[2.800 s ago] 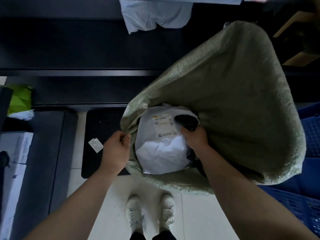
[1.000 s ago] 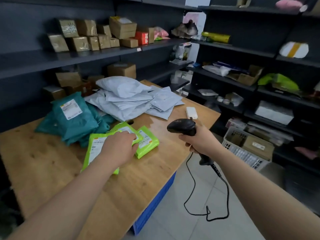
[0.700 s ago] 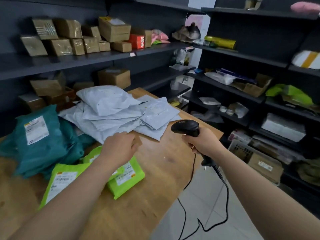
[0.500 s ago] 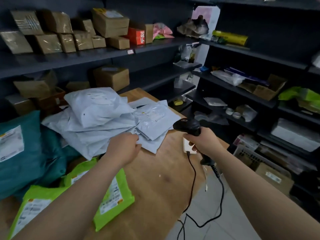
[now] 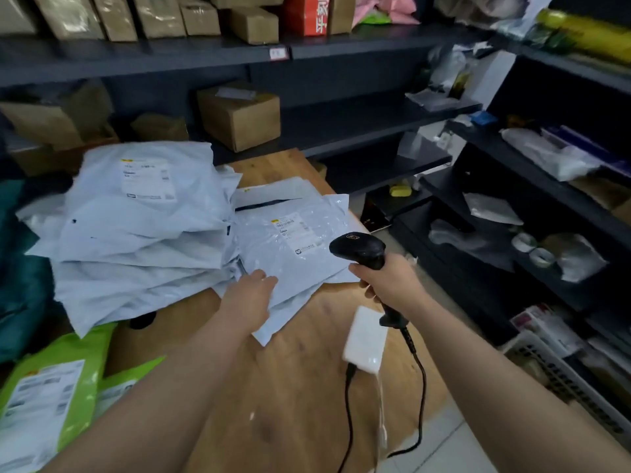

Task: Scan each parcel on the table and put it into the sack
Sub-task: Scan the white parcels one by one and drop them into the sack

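Rests left hand (image 5: 251,295), fingers (image 5: 265,278) straight, on mailer (image 5: 290,254) at table's (image 5: 297,370) 1 o'clock, clenches scanner (image 5: 358,249) in right hand (image 5: 389,281) at 3 o'clock of label (image 5: 297,235), mailer likely light, limp, slick, best pinched at near edge.

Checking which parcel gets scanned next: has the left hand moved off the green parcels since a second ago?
Yes. The left hand has left the green parcels and gone further along the table to rest on a white parcel.

Dark grey steel shelving (image 5: 341,124) along back and right sides, loaded with cardboard boxes (image 5: 239,117). Pale tiled floor (image 5: 444,448) below. White perforated basket (image 5: 560,380) at lower right.
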`<state>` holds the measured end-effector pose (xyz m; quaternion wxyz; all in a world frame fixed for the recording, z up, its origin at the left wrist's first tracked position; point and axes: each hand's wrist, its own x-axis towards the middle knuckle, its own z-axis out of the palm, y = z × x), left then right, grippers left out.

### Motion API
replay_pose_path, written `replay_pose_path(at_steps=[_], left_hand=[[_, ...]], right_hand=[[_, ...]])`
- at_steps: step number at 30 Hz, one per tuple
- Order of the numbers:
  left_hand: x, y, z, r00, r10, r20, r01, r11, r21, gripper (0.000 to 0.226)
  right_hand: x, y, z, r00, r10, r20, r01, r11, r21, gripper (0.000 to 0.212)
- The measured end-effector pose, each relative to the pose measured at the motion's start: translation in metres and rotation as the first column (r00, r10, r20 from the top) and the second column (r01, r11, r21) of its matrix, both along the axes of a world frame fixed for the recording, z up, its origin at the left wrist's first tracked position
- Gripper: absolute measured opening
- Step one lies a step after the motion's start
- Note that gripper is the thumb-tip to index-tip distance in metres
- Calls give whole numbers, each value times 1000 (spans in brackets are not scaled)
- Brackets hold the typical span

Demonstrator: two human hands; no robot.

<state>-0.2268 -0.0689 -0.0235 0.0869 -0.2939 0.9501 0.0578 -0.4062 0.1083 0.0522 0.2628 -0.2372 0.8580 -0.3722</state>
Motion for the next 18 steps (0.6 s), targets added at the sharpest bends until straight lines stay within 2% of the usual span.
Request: replay_pose_path(at_steps=[3, 5, 8, 11, 13, 15, 18], left_hand=[[-10, -4, -17, 999, 18, 46, -14, 997, -80, 23], [-13, -8, -23, 999, 55, -1, -55, 997, -55, 17], [-13, -4, -19, 962, 153, -227, -120, 981, 152, 18], [-3, 15, 0, 850, 336, -406, -176, 907, 382, 19], [9, 32, 11, 793, 401, -459, -192, 879, 436, 21], [22, 49, 19, 724, 478, -497, -222, 844, 489, 24], [37, 73, 18, 677, 578, -456, -281, 775, 566, 25]], right_hand=[[-23, -4, -10, 998, 48, 47, -48, 999, -17, 18], [-33, -5, -15, 993, 78, 85, -76, 997, -28, 19], [-44, -5, -20, 985, 89, 148, -81, 995, -60, 19], [-53, -3, -25, 985, 59, 160, -47, 996, -75, 16], [-57, -3, -27, 989, 55, 136, -46, 997, -69, 16], [-61, -3, -29, 980, 49, 191, -31, 995, -93, 15], [-61, 0, -33, 955, 64, 291, -44, 996, -73, 24]])
